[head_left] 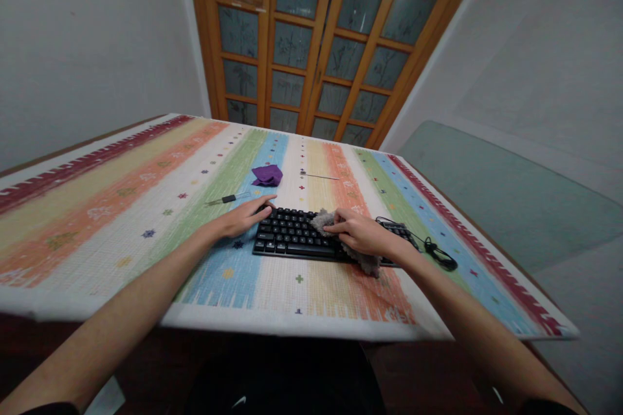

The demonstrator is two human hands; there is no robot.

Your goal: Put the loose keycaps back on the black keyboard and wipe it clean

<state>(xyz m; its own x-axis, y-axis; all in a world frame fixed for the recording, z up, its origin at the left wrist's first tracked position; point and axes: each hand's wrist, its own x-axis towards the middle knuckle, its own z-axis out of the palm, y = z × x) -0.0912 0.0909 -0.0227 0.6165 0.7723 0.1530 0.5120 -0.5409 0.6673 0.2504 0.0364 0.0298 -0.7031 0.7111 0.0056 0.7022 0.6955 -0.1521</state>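
Observation:
A black keyboard lies on the striped tablecloth in front of me. At its far left corner is my left hand, thumb and fingers around that corner, with the fingertips partly hidden. My right hand is closed on a fuzzy grey cloth, its index finger pressing the cloth onto the keys right of the middle. Part of this cloth hangs over the keyboard's near edge, below the hand. The hand and cloth cover much of the keyboard's right half.
Beyond the keyboard lie a crumpled purple cloth and a thin rod-like tool. Left of it is a small tool with a black middle. A coiled black cable lies to the right on the tablecloth.

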